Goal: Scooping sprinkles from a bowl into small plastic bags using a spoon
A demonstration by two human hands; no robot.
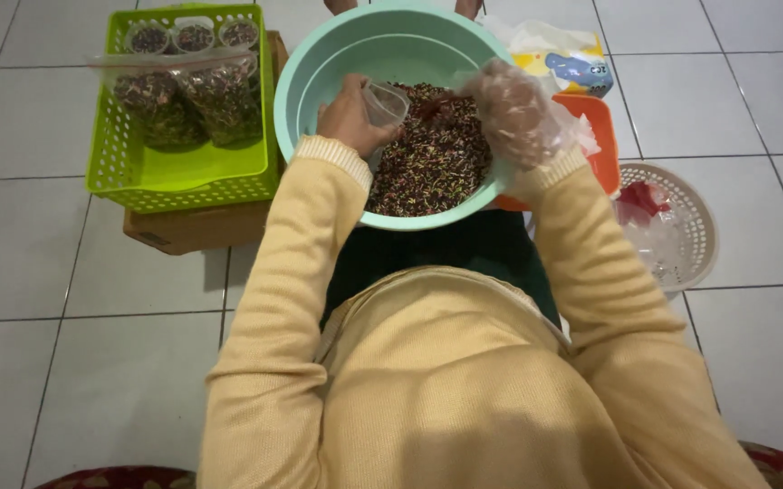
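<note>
The left hand (348,118) is clamped around a small clear cup (384,104), holding it tilted over the mix (432,158) of dark, red and green bits that fills the bowl (305,86). The right hand (513,110), in a clear plastic glove, has its fingers bunched together at the surface of the mix, just at 3 o'clock of the cup; whether it pinches anything I cannot tell. The mint-green bowl rests on the person's lap, over the tiled floor (47,272).

At 9 o'clock of the bowl sits a lime basket (183,177) on a cardboard box (196,231). Inside it lie two filled bags (192,104) and, at the far edge, three filled cups (194,36). At 3 o'clock of the bowl an orange tray (601,136) shows under the right wrist, with a tissue pack (563,59) at 1 o'clock. A white round basket (681,226) holding clear plastic and something red lies at 4 o'clock.
</note>
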